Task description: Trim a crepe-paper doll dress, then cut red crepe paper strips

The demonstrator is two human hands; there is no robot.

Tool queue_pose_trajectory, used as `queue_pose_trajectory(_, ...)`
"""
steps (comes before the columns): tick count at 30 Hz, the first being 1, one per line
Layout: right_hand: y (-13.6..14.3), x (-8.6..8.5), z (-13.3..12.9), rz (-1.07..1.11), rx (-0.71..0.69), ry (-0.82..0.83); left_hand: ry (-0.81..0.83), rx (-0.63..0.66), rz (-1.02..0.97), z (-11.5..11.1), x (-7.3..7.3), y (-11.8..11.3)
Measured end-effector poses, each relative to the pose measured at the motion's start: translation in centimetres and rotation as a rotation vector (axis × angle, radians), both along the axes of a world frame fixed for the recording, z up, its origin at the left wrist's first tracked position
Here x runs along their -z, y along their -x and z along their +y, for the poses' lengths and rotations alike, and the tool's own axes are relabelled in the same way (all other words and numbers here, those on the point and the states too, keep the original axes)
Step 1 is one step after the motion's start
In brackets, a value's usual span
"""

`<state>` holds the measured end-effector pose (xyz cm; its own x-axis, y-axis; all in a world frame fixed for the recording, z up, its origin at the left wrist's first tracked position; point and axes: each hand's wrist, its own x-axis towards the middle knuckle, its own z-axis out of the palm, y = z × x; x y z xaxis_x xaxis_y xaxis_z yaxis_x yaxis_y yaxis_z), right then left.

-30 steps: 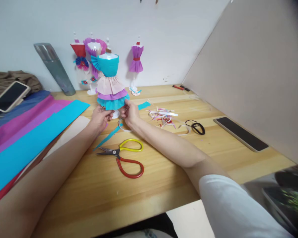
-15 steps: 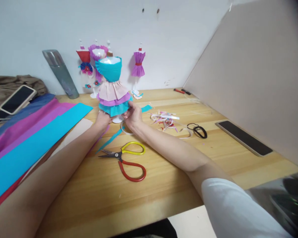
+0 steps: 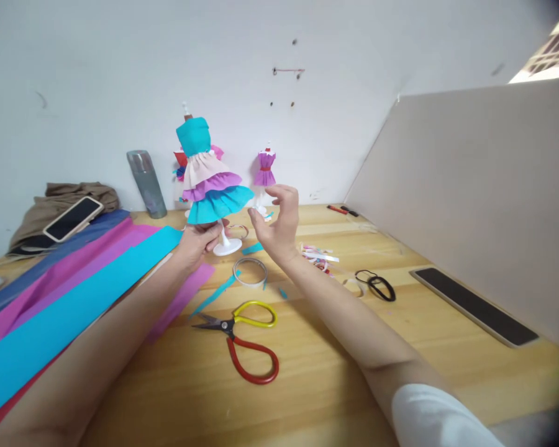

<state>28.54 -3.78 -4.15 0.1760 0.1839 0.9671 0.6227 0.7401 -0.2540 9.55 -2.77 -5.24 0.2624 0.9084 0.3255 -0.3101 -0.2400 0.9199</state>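
A miniature dress form wears a crepe-paper dress (image 3: 214,186) with a turquoise top and pale pink, purple and turquoise ruffles. My left hand (image 3: 199,243) is closed around its white stand (image 3: 227,247) just under the skirt. The form leans a little, and I cannot tell whether its base touches the table. To the right of the skirt, my right hand (image 3: 279,220) is open, with curved fingers apart and nothing in them. Scissors (image 3: 233,329) with one yellow and one red handle lie in front, blades parted. Behind them rests a thin tape ring (image 3: 250,271).
Crepe-paper sheets (image 3: 74,292) lie at left beside a phone (image 3: 73,220) on brown cloth. A bottle (image 3: 148,186) and other dressed forms, one with a purple dress (image 3: 265,169), stand along the wall. Paper scraps (image 3: 319,256), a black hair tie (image 3: 381,288) and a dark flat device (image 3: 475,305) are at right.
My right hand has let go of the skirt hem and moved right, its fingers spreading. The dress form has turned more upright, showing its neck and stand. My view has tilted upward.
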Motion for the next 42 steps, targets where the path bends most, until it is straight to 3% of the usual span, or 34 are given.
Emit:
queue_pose_trajectory(3,-1.0,-1.2,-0.3,-0.178,0.073,-0.141,0.005,0.049,0.030,-0.8,-0.5,-0.3)
queue_pose_trajectory(7,-1.4,-1.8,-0.8,-0.247,0.145,-0.142,0.015,0.119,0.036,-1.6,-0.8,-0.7)
queue_pose_trajectory(12,-1.3,-1.6,-0.9,-0.273,0.124,-0.188,0.062,0.122,0.007,-1.7,-0.8,-0.7)
queue_pose_trajectory(20,-1.3,-0.8,-0.6,-0.467,0.290,-0.098,0.035,0.130,0.010,-1.9,-0.8,-1.0)
queue_pose_trajectory(26,-1.1,-0.3,-0.7,-0.548,0.251,-0.157,0.030,0.102,-0.005,-1.9,-1.0,-1.1)
queue_pose_trajectory(32,-0.5,-0.5,-0.9,-0.439,0.222,-0.205,0.027,0.044,0.007,-1.7,-1.2,-0.8)
queue_pose_trajectory(36,-0.8,-0.8,-0.8,-0.304,0.133,-0.051,0.016,-0.012,0.031,-1.6,-1.4,-0.6)
queue_pose_trajectory(42,-1.1,-1.1,-0.9,-0.335,0.221,-0.002,0.053,-0.004,0.048,-1.6,-1.6,-0.6)
